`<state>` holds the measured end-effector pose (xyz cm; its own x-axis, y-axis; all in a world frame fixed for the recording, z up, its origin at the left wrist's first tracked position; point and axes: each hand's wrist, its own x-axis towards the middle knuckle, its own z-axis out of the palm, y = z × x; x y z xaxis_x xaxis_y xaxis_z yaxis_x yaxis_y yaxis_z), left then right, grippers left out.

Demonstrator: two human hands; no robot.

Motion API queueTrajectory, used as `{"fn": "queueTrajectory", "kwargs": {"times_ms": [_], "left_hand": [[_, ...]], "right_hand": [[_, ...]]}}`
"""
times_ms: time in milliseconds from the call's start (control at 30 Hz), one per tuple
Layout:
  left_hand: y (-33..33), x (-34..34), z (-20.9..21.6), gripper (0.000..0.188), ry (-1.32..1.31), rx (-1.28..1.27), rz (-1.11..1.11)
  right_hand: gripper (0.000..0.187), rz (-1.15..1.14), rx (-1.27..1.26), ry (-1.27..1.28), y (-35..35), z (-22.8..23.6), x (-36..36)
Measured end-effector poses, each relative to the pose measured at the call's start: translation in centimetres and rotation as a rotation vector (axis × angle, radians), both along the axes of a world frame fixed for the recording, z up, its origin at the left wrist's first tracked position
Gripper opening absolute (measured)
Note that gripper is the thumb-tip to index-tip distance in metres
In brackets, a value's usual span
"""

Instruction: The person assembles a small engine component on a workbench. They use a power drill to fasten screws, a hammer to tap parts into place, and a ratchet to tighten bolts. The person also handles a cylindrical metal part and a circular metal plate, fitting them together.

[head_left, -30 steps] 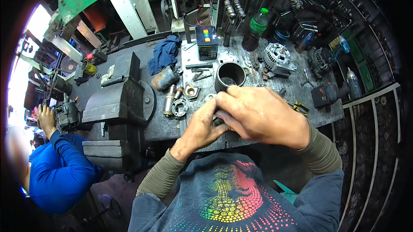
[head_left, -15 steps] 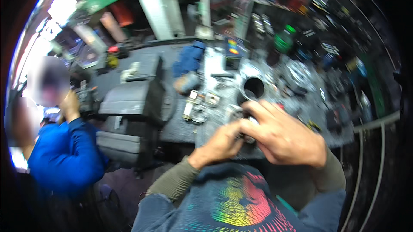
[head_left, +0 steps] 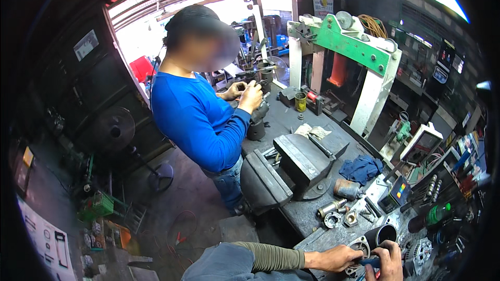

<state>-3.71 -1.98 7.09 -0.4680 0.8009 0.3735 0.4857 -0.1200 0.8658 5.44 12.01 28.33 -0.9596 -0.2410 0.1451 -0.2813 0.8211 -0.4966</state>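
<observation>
Low on the right, my left hand [head_left: 336,258] has its fingers closed on the near edge of a round, silvery metal flanged housing [head_left: 359,247]. My right hand [head_left: 388,264] is curled beside it, pinching a small dark-blue piece [head_left: 371,263] against the housing; its exact kind is partly hidden by the fingers. Just beyond them stands a dark, open-topped metal cylinder [head_left: 384,234]. Near my left hand lie a ring-shaped metal part [head_left: 332,220], a flanged metal piece [head_left: 351,218] and a cylindrical metal part [head_left: 330,208].
A large bench vise [head_left: 302,163] sits left of the parts. Beyond it a co-worker in a blue shirt [head_left: 195,114] handles a part at the bench. A blue rag [head_left: 360,169], a green-capped bottle [head_left: 439,213] and a green-and-white press frame [head_left: 349,46] stand around.
My view has swung left and up, so the hands now appear lower right. The co-worker, the press and the doorway show more fully. A dark-blue piece now shows at my right fingers.
</observation>
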Motion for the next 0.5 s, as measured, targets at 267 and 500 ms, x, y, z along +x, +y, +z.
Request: {"fn": "queueTrajectory", "kwargs": {"times_ms": [267,500], "left_hand": [[0.5,1.6,-1.9,0.045,0.378,0.034,0.453],[1.0,3.4,-3.2,0.043,0.296,-0.360,0.439]], "right_hand": [[0.044,-0.205,-0.454,0.164,1.5,-5.5,1.1],[0.040,-0.201,-1.009,0.148,2.3,-10.0,1.6]]}}
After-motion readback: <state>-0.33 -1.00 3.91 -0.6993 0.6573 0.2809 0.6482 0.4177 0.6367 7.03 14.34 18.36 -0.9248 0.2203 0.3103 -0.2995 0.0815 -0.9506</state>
